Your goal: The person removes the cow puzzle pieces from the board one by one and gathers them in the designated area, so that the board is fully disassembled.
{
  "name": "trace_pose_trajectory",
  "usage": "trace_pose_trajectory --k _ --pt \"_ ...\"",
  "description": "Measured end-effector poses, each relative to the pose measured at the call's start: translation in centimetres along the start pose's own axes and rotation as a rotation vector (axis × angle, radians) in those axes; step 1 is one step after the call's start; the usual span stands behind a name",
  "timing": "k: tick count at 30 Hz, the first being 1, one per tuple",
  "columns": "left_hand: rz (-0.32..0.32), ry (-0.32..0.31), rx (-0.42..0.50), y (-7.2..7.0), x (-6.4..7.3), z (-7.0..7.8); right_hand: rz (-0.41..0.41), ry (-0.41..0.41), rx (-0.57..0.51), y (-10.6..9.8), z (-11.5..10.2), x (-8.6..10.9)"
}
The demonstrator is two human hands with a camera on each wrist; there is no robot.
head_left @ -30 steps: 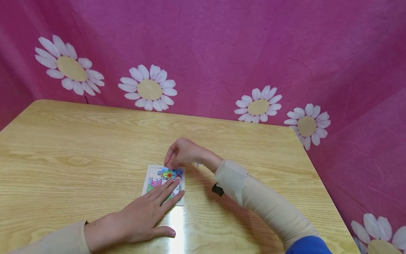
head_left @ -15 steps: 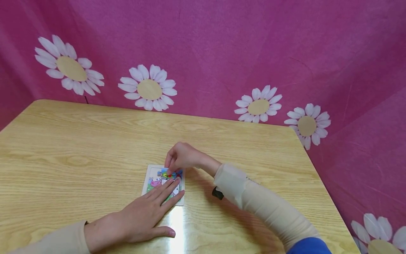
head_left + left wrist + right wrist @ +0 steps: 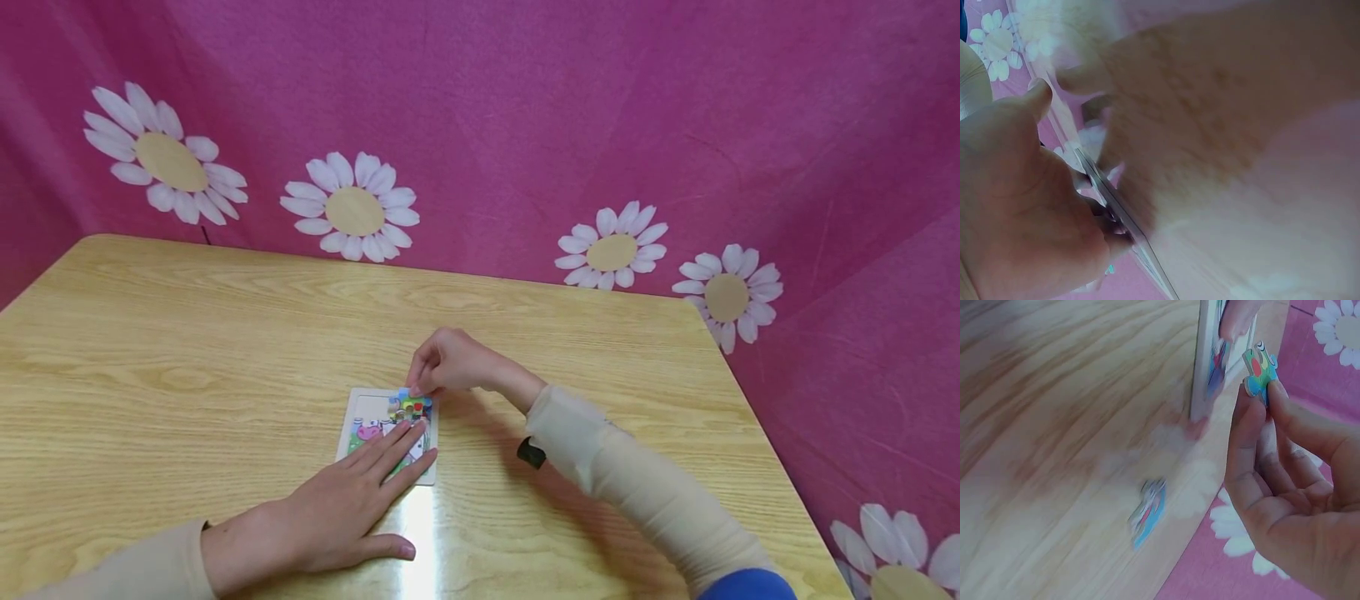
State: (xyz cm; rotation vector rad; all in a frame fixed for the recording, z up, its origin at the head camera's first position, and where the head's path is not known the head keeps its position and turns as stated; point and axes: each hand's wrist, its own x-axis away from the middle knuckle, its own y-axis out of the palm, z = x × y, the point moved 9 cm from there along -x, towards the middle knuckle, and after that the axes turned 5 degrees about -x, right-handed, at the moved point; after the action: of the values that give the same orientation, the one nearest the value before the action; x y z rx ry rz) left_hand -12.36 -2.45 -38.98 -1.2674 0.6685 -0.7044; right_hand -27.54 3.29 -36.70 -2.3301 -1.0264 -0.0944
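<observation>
Pinching a colourful puzzle piece (image 3: 415, 406) between thumb and fingers, my right hand (image 3: 453, 364) holds it at the upper right of the puzzle board (image 3: 369, 405) in the head view; whether they touch, I can't tell. My left hand (image 3: 337, 512) lies spread across the board on the wooden table (image 3: 187, 375). From my left wrist, the board's edge runs along my fingers, blurred. From my right wrist, a second piece (image 3: 1149, 512) lies on the table, apart from the board.
</observation>
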Motion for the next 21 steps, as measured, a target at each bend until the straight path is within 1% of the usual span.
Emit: trace_pose_trajectory --k 4,13,21 --pt "-0.026 -0.002 0.002 -0.2 0.0 0.2 -0.001 0.022 -0.024 -0.9 0.9 0.7" --pt "-0.042 -0.004 0.006 -0.3 -0.1 0.2 0.045 0.039 -0.035 -3.6 3.0 2.8" --pt "-0.038 -0.010 0.003 -0.4 -0.1 0.2 0.093 0.093 -0.024 -5.9 5.3 4.3"
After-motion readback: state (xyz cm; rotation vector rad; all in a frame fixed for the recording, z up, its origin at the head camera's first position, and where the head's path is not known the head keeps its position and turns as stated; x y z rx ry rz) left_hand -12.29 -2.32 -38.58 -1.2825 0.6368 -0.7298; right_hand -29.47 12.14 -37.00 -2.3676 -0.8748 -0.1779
